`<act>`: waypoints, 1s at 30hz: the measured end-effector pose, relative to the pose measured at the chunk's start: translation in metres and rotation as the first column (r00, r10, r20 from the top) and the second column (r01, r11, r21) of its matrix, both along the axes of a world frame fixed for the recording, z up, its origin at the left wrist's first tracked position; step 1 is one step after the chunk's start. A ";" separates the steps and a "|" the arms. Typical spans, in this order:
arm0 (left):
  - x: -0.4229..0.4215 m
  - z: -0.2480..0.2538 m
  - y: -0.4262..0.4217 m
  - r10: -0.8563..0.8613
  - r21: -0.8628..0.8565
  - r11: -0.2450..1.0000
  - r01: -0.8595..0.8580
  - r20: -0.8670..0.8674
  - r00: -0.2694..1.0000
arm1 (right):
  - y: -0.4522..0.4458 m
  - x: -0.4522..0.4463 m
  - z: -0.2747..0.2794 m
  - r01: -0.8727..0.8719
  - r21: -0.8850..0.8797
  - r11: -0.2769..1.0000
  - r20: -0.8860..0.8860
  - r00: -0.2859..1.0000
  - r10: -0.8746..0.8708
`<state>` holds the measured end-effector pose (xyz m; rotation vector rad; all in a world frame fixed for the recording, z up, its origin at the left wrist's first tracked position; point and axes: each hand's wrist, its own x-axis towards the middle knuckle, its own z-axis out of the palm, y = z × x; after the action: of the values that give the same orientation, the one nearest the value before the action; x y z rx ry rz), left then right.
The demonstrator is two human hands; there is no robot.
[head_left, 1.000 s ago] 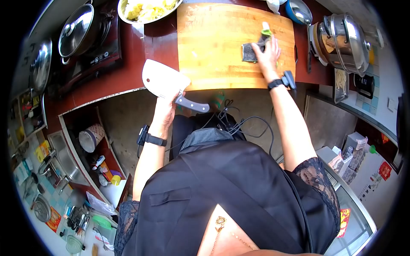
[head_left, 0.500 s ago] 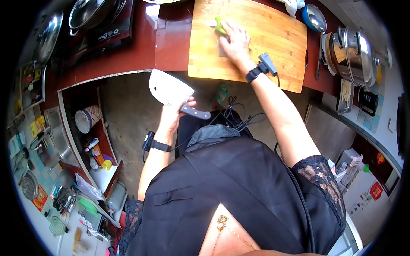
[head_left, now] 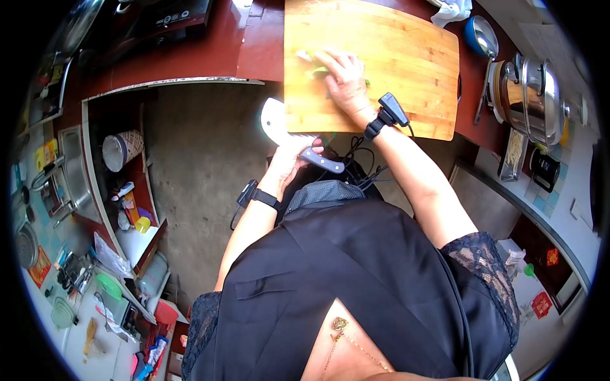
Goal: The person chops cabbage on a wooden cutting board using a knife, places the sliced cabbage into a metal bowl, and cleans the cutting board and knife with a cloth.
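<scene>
My left hand [head_left: 289, 160] is closed around the dark riveted handle of a kitchen cleaver [head_left: 274, 119]. The cleaver's broad pale blade points up and left, beside the near left corner of a wooden cutting board [head_left: 406, 70]. Over the board, my right hand [head_left: 347, 79] has its fingers bent and pressed down on green vegetable pieces [head_left: 321, 70], partly hidden beneath them. A small pale piece [head_left: 304, 56], blurred, lies just past the fingertips. Another bit of green shows by the right side of the hand. Both wrists wear black strapped devices.
Right of the board are a blue-rimmed pan [head_left: 483, 37], a steel pot [head_left: 540, 95] and a white cloth [head_left: 452, 11]. A black induction cooker [head_left: 166, 18] stands at the upper left. Dark cables [head_left: 359, 155] hang below the board, and open shelves [head_left: 133, 238] are at the left.
The cleaver in my left hand has moved right, up to the board's near left corner. My right hand stays over the green pieces, its fingers more bent. The view has shifted slightly.
</scene>
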<state>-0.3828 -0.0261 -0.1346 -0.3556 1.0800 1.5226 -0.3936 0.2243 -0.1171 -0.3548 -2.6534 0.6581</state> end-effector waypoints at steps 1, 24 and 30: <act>-0.001 0.004 0.000 0.022 0.009 1.000 -0.022 -0.010 1.000 | 0.002 -0.002 -0.002 0.003 0.002 1.000 -0.019 1.000 -0.003; -0.077 0.009 -0.070 -0.100 0.079 0.991 0.107 -0.093 0.991 | -0.153 -0.030 0.066 0.183 -0.959 0.218 0.188 0.982 0.005; -0.120 0.014 -0.113 -0.029 0.172 0.984 0.051 -0.125 0.992 | -0.131 -0.071 0.073 0.169 -0.957 -0.237 0.213 0.961 -0.174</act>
<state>-0.5026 -0.1389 -0.1205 -0.1199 1.0319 1.6060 -0.4644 0.0936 -0.0442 -1.0842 -1.1675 2.5800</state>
